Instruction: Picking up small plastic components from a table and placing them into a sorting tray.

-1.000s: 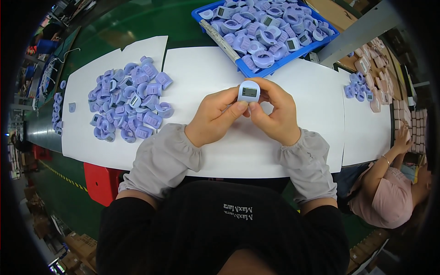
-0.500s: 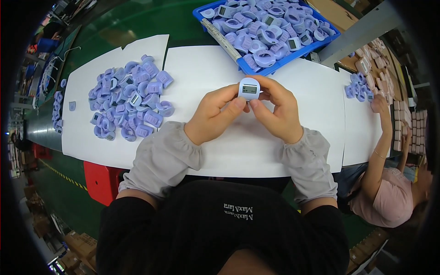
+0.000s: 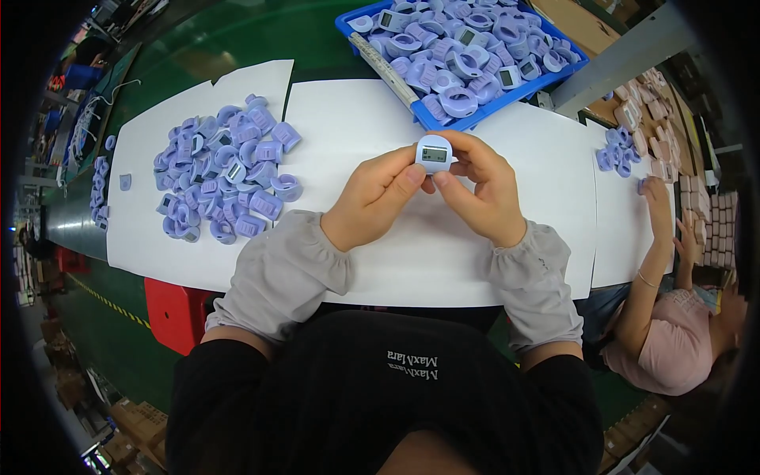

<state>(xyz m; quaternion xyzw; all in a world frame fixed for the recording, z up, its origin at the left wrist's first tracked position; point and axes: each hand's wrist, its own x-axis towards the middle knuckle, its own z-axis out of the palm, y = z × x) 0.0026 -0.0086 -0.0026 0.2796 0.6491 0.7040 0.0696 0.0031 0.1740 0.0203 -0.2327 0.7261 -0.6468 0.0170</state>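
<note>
Both my hands hold one small lilac device (image 3: pixel 433 153) with a grey screen, raised over the white sheet (image 3: pixel 372 127). My left hand (image 3: pixel 376 199) pinches its left and lower side with thumb and fingers. My right hand (image 3: pixel 481 188) grips its right side, thumb under it. To my left lies a heap of lilac parts (image 3: pixel 224 179) on the sheet. Beyond my hands stands a blue tray (image 3: pixel 440 121) full of the same lilac devices and rings.
A co-worker in a pink top (image 3: pixel 663 340) sits at my right, one hand (image 3: pixel 654 193) reaching a small lilac pile (image 3: pixel 613 150). Pink parts (image 3: pixel 652 103) lie at the far right. A red stool (image 3: pixel 176 309) stands below the table's left edge. Green belt surface runs behind the sheets.
My hands and the device have barely shifted. The co-worker's arm has stretched up onto the white sheet toward the small lilac pile.
</note>
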